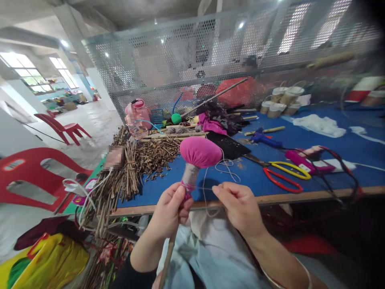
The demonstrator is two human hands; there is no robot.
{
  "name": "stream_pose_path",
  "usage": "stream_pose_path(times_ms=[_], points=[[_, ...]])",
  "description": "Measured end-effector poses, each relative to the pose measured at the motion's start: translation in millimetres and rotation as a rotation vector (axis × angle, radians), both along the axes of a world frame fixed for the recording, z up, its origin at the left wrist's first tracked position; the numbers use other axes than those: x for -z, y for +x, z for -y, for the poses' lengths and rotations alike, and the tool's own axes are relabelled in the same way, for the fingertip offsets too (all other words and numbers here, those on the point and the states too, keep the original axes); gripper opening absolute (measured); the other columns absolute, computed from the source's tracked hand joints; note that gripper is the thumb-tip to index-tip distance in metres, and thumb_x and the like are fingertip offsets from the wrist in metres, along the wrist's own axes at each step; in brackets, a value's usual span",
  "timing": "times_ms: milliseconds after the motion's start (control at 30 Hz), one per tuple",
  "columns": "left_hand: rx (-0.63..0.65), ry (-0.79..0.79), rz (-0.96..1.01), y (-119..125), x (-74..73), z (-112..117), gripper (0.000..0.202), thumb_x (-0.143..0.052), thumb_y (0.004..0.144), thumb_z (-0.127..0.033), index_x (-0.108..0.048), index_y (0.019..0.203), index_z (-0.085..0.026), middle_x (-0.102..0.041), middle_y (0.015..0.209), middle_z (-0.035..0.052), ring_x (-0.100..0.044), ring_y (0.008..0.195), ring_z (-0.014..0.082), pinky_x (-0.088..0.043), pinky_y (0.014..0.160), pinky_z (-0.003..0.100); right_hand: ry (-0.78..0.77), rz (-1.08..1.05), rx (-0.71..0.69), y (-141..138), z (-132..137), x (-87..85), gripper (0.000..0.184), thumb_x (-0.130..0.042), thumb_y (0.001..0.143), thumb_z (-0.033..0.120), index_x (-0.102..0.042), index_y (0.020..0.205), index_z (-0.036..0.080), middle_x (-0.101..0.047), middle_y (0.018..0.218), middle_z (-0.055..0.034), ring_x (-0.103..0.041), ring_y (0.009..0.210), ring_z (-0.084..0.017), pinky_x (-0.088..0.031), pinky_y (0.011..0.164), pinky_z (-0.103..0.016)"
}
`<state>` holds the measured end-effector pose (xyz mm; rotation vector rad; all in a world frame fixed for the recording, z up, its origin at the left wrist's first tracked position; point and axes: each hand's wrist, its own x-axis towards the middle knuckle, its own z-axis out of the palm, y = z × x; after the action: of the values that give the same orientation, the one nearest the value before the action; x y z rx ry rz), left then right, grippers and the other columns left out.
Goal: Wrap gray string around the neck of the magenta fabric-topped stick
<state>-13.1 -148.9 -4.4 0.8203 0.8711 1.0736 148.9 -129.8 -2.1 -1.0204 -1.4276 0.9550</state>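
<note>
My left hand [171, 202] is closed around the neck of a pink fabric-covered mallet-like stick [201, 152]. Its rounded head points up, and below it the neck is wound with pale thread over gathered pink cloth. The wooden handle [167, 261] runs down toward my lap. To the right, my right hand [237, 204] pinches a thin pale string [207, 188] pulled taut from the neck. More of that string loops loosely on the blue table behind and hangs between my hands.
Scissors [284, 176] with red and yellow handles lie right of my hands, near a blue glue gun [266, 138] and a purple device [313, 160]. Bundled dry twigs [130, 160] cover the left side. Behind stand a pink jug [138, 116], paper cups [282, 100] and a perforated metal screen [180, 60].
</note>
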Motion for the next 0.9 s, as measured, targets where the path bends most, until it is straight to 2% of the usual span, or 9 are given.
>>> stream_pose_path(times_ms=[167, 300, 433, 500, 567, 667, 700, 767, 900], points=[[0.211, -0.081, 0.246, 2, -3.9, 3, 0.043, -0.052, 0.076, -0.056, -0.051, 0.084, -0.015, -0.036, 0.047, -0.0077, -0.014, 0.032, -0.0004, -0.01, 0.03, 0.012, 0.037, 0.043, -0.102, -3, -11, 11.5, 0.043, -0.052, 0.081, 0.033, -0.029, 0.047, 0.019, -0.027, 0.047, 0.0047, -0.026, 0.046, -0.008, -0.024, 0.045, -0.024], [0.345, -0.261, 0.38, 7, 9.3, -2, 0.041, -0.049, 0.077, -0.058, -0.048, 0.073, -0.017, -0.025, 0.039, -0.0102, -0.005, 0.027, -0.0004, -0.005, 0.026, 0.013, 0.181, 0.106, -0.187, -7, -18, 6.7, 0.039, -0.047, 0.083, 0.028, -0.034, 0.048, 0.018, -0.036, 0.051, 0.002, -0.037, 0.053, -0.011, -0.031, 0.051, -0.024], [0.349, -0.364, 0.473, 12, 28.2, -6, 0.043, -0.052, 0.076, -0.057, -0.04, 0.062, -0.019, -0.009, 0.035, -0.0138, 0.01, 0.029, -0.0021, 0.006, 0.027, 0.012, 0.3, 0.161, -0.179, -7, -22, 6.7, 0.038, -0.048, 0.08, 0.022, -0.032, 0.045, 0.018, -0.036, 0.05, 0.0014, -0.039, 0.054, -0.011, -0.034, 0.053, -0.024], [0.426, -0.351, 0.521, 14, 35.1, -6, 0.046, -0.048, 0.075, -0.063, -0.043, 0.065, -0.018, -0.012, 0.034, -0.0136, 0.007, 0.026, -0.0018, 0.002, 0.024, 0.012, 0.263, 0.121, -0.161, -8, -21, 10.1, 0.038, -0.047, 0.077, 0.019, -0.029, 0.044, 0.019, -0.034, 0.046, 0.0024, -0.037, 0.049, -0.01, -0.033, 0.049, -0.023], [0.446, -0.264, 0.548, 17, 38.2, -5, 0.053, -0.046, 0.071, -0.07, -0.047, 0.075, -0.018, -0.029, 0.037, -0.0111, -0.003, 0.022, -0.0016, -0.004, 0.022, 0.012, 0.238, 0.067, -0.098, -9, -19, 14.4, 0.038, -0.048, 0.074, 0.016, -0.026, 0.043, 0.019, -0.035, 0.044, 0.0026, -0.037, 0.046, -0.009, -0.032, 0.046, -0.022], [0.24, -0.042, 0.442, 23, 36.2, -1, 0.055, -0.063, 0.063, -0.061, -0.045, 0.097, -0.022, -0.057, 0.068, -0.0044, -0.02, 0.024, -0.0032, -0.012, 0.023, 0.01, 0.241, 0.059, -0.003, -10, -17, 19.8, 0.037, -0.047, 0.071, 0.012, -0.025, 0.042, 0.019, -0.035, 0.043, 0.003, -0.036, 0.044, -0.008, -0.03, 0.043, -0.021], [0.152, 0.022, 0.365, 25, 34.6, 0, 0.056, -0.07, 0.061, -0.053, -0.042, 0.101, -0.024, -0.059, 0.076, -0.0038, -0.024, 0.026, -0.0033, -0.015, 0.023, 0.01, 0.244, 0.072, 0.016, -10, -16, 20.9, 0.036, -0.046, 0.071, 0.011, -0.025, 0.042, 0.019, -0.035, 0.043, 0.0033, -0.036, 0.043, -0.008, -0.029, 0.043, -0.021], [0.01, 0.094, 0.176, 29, 31.0, 3, 0.055, -0.074, 0.063, -0.039, -0.039, 0.102, -0.025, -0.059, 0.077, -0.0046, -0.033, 0.027, -0.0009, -0.022, 0.025, 0.011, 0.265, 0.113, 0.054, -11, -17, 22.3, 0.035, -0.045, 0.07, 0.01, -0.025, 0.043, 0.019, -0.033, 0.043, 0.0041, -0.033, 0.043, -0.007, -0.027, 0.042, -0.021], [-0.227, 0.191, -0.242, 33, 23.4, 9, 0.034, -0.064, 0.074, -0.036, -0.049, 0.099, -0.018, -0.06, 0.075, 0.0007, -0.055, 0.053, 0.009, -0.041, 0.042, 0.017, 0.335, 0.221, 0.155, -11, -19, 22.1, 0.035, -0.044, 0.068, 0.007, -0.019, 0.047, 0.019, -0.025, 0.046, 0.0053, -0.025, 0.044, -0.007, -0.022, 0.043, -0.022]])
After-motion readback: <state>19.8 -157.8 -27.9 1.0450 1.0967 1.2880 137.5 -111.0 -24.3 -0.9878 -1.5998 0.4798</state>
